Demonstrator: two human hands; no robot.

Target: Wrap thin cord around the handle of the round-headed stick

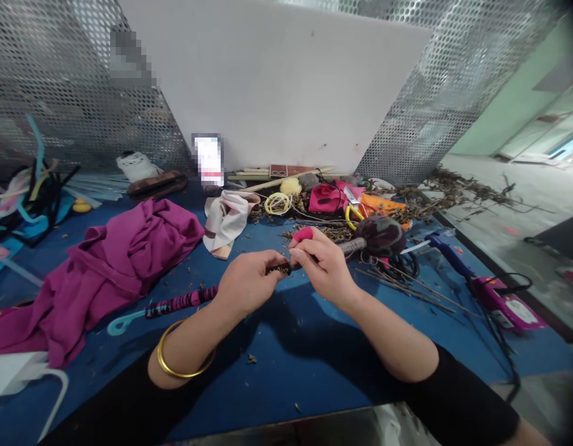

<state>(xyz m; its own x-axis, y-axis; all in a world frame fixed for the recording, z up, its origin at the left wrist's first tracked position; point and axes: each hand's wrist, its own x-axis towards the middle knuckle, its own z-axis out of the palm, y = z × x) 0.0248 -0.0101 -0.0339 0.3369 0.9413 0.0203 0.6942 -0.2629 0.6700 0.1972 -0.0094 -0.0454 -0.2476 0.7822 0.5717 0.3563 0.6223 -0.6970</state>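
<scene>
L hand (246, 284) is gripping the mid-shaft of a wrapped stick (179, 302) w/ fingers curled tight round it, a gold bangle (184, 365) sitting on that wrist. R hand (324, 265) is pinching the shaft just beside it betw. thumb & fingers, one finger wearing a pink tip cover (303, 234). The stick is stretching across the blue table (286, 371), approx. centre: its teal loop end (120, 323) is pointing left near the magenta cloth (114, 266), & its dark padded ball head (381, 235) is sitting right, close to the yellow-handled scissors (354, 214).
</scene>
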